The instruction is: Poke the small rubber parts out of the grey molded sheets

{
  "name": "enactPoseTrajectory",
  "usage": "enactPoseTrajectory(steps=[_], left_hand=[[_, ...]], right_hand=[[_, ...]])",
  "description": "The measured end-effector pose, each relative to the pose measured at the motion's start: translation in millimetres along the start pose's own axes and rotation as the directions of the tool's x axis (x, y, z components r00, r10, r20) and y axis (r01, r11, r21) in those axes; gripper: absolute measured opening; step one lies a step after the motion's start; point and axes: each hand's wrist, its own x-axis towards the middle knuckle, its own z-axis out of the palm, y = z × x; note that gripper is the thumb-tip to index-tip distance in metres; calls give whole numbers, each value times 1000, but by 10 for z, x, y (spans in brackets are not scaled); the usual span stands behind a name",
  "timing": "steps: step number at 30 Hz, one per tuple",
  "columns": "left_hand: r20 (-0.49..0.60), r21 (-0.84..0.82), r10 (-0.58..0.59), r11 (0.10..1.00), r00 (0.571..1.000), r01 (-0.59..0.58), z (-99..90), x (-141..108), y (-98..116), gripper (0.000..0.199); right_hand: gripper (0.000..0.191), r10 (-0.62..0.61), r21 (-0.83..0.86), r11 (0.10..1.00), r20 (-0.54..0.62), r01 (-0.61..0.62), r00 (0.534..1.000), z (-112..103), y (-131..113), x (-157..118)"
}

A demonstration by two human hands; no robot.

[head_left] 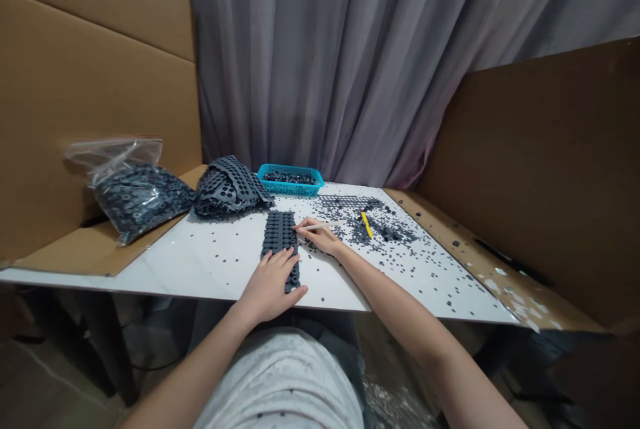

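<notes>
Left fingers (pixel 285 259): spread slightly apart and laid over the near part of the dark sheet (pixel 280 232), with the thumb out to the right by its near right corner.
Right fingers (pixel 311 225): pinched together around a white stick (pixel 331 223), just beside the sheet's right edge and farther out than the left fingers.
Dark sheet: flat on the white tabletop (pixel 195 269), lengthwise away from the body, in rows of round shapes; partly under the left fingers, showing beyond them, and left of the right fingers.
White stick: slanted, with its left end at the sheet's right edge; too small to tell whether touching.
Dark bits (pixel 385 255): scattered across the tabletop, thickest to the right of the right fingers.
Yellow tool (pixel 367 224): lying among the bits.
Clear bag (pixel 140 199): filled with dark pieces, leaning at the left on cardboard (pixel 60 245).
Sheet pile (pixel 227 185): heaped between bag and basket.
Lattice strip (pixel 345 201): flat, beyond the yellow tool.
Blue basket (pixel 270 191): holding dark pieces, near the far edge.
Grey curtain (pixel 310 55): hanging behind everything.
</notes>
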Motion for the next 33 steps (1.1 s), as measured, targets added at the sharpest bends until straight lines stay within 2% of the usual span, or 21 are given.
enactPoseTrajectory(steps=[6,10,17,25,28,33], left_hand=[[-10,4,2,1000,1000,-2,8,-4,-1,60],[-13,1,5,1000,1000,-5,9,-4,-4,60],[1,12,6,1000,1000,-6,-13,-1,8,60],[2,14,-1,1000,1000,0,-12,-4,11,61],[1,17,-1,1000,1000,1,-16,-3,14,60],[4,16,2,1000,1000,-2,-12,-3,11,61]], right_hand=[[11,-58,-160,985,17,59,998,5,-58,22],[9,-68,-244,967,18,71,998,1,-20,77],[17,-57,-243,970,-135,23,989,-74,67,83],[29,-92,-95,991,-14,90,996,22,66,73],[26,-85,-115,990,0,85,996,27,76,75],[10,-62,-244,968,3,60,998,11,41,105]])
